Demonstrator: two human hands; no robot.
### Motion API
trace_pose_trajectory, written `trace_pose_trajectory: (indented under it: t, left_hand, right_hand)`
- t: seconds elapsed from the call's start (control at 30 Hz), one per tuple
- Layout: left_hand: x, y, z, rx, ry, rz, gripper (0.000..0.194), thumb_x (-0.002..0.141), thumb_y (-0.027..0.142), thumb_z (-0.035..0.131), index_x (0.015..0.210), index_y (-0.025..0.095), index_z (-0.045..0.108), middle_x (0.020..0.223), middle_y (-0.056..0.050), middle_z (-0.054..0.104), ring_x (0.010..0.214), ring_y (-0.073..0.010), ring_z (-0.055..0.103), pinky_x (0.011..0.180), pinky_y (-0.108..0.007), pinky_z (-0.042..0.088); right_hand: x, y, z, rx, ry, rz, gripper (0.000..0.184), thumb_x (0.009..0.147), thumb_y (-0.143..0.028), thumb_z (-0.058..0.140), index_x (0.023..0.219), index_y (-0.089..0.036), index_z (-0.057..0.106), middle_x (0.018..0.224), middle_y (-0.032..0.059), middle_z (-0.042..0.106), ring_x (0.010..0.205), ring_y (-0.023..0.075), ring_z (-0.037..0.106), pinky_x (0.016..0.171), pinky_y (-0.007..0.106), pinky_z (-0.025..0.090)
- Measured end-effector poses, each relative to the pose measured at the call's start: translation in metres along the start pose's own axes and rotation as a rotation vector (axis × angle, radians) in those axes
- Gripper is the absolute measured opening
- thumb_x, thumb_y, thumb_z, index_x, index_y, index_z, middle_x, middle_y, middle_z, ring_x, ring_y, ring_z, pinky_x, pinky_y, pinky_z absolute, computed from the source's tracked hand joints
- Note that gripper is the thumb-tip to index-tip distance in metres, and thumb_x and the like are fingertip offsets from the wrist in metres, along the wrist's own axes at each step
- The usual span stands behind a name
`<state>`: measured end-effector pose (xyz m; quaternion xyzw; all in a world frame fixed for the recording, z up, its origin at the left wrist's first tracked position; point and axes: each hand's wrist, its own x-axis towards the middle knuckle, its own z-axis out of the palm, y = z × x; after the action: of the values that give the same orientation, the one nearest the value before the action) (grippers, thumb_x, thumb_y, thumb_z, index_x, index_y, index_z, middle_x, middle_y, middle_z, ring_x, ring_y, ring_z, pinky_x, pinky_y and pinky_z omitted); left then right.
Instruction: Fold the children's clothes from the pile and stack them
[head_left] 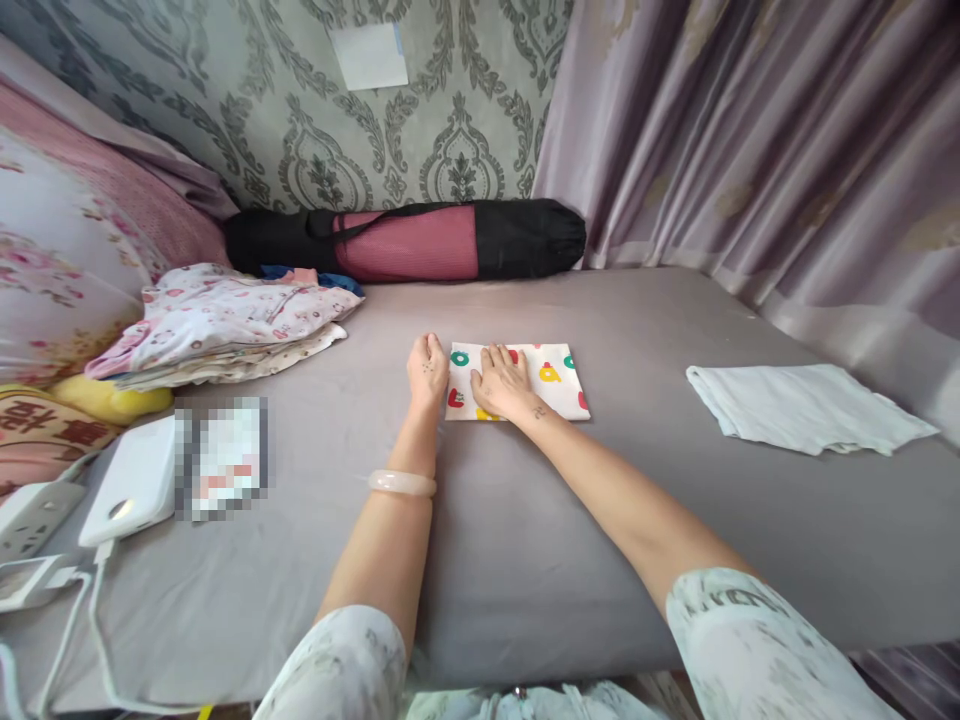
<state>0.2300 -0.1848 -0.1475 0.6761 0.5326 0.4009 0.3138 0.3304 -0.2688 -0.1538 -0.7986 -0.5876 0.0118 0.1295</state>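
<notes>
Two bare hands work close together over one folded cloth [553,394], white with colourful printed letters, which lies flat on a grey sheet [540,560]. The right hand [501,382] rests palm down on the cloth's left and middle part, its fingers extended and slightly spread. The left hand [427,370] is just beside the cloth's left edge, its fingers drawn in together; whether they pinch that edge I cannot tell. A pale bangle [403,484] circles the forearm behind the left hand.

Well to the right of the right hand lies a folded white garment [795,405]. To the left of the left hand, and a little beyond it, sits a stack of folded printed clothes [247,315]. Left of that hand and nearer the body are a blurred-out packet [229,460], a white power bank [135,480] with a cable [101,620] plugged in, and a power strip [37,515]. Beyond both hands, a black and pink rolled bag [405,245] lies along the patterned wall [412,140].
</notes>
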Motion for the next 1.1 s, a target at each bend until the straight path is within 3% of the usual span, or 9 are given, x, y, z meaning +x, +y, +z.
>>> trace_pose_trajectory:
  t: [0.1, 0.27, 0.43, 0.77, 0.87, 0.97, 1.1]
  left_hand:
    - [0.001, 0.000, 0.000, 0.004, 0.022, -0.003, 0.033, 0.096, 0.036, 0.033, 0.081, 0.020, 0.058, 0.087, -0.009, 0.065, 0.090, -0.0243, 0.062, 0.085, -0.038, 0.047]
    - [-0.001, 0.004, -0.002, 0.001, 0.017, -0.017, 0.033, 0.096, 0.035, 0.033, 0.080, 0.020, 0.057, 0.081, -0.007, 0.064, 0.086, -0.0230, 0.062, 0.082, -0.036, 0.048]
    - [-0.001, 0.005, -0.001, 0.012, 0.008, -0.017, 0.034, 0.096, 0.035, 0.032, 0.087, 0.020, 0.061, 0.086, -0.009, 0.067, 0.092, -0.0239, 0.063, 0.086, -0.036, 0.048]
    - [0.002, -0.001, 0.001, 0.027, 0.014, 0.015, 0.036, 0.097, 0.036, 0.032, 0.096, 0.018, 0.064, 0.092, -0.010, 0.069, 0.095, -0.0234, 0.064, 0.090, -0.037, 0.050]
    - [0.001, 0.001, 0.001, 0.052, -0.002, 0.036, 0.038, 0.098, 0.036, 0.031, 0.099, 0.018, 0.064, 0.098, -0.011, 0.070, 0.099, -0.0243, 0.064, 0.092, -0.038, 0.049]
    - [-0.002, 0.003, 0.003, 0.106, 0.000, 0.097, 0.039, 0.098, 0.033, 0.030, 0.112, 0.014, 0.061, 0.113, -0.015, 0.068, 0.110, -0.0252, 0.062, 0.097, -0.039, 0.046]
    - [-0.012, 0.011, 0.013, 0.288, -0.120, 0.370, 0.040, 0.094, 0.027, 0.040, 0.130, 0.012, 0.050, 0.133, -0.017, 0.058, 0.125, -0.0249, 0.053, 0.107, -0.040, 0.039]
  right_hand:
    - [0.002, -0.012, -0.001, 0.021, 0.019, -0.040, 0.057, 0.097, -0.033, 0.028, 0.146, -0.005, 0.036, 0.156, 0.0165, 0.029, 0.145, 0.0265, 0.021, 0.117, 0.049, 0.007]
    - [0.003, -0.018, 0.004, 0.060, -0.075, -0.056, 0.059, 0.098, -0.036, 0.026, 0.149, -0.007, 0.031, 0.157, 0.0129, 0.026, 0.146, 0.0247, 0.018, 0.118, 0.048, 0.009]
    - [0.009, -0.023, 0.002, 0.042, -0.081, -0.046, 0.057, 0.098, -0.034, 0.025, 0.148, -0.007, 0.033, 0.157, 0.0148, 0.026, 0.146, 0.0264, 0.018, 0.117, 0.051, 0.010]
    - [0.010, -0.041, 0.014, 0.012, -0.113, -0.174, 0.060, 0.093, -0.034, 0.038, 0.148, -0.010, 0.032, 0.157, 0.0163, 0.028, 0.146, 0.0271, 0.017, 0.117, 0.049, 0.006]
    - [0.011, -0.036, 0.007, 0.083, -0.121, -0.165, 0.059, 0.096, -0.032, 0.031, 0.150, -0.009, 0.029, 0.158, 0.0138, 0.025, 0.147, 0.0253, 0.016, 0.118, 0.048, 0.010]
    - [0.008, -0.021, -0.008, 0.116, -0.040, -0.117, 0.057, 0.097, -0.030, 0.023, 0.149, -0.007, 0.029, 0.159, 0.0127, 0.023, 0.147, 0.0237, 0.016, 0.118, 0.046, 0.011]
    - [-0.003, 0.016, -0.023, 0.037, 0.022, -0.091, 0.056, 0.097, -0.029, 0.027, 0.147, -0.005, 0.035, 0.157, 0.0154, 0.025, 0.146, 0.0258, 0.019, 0.118, 0.048, 0.011]
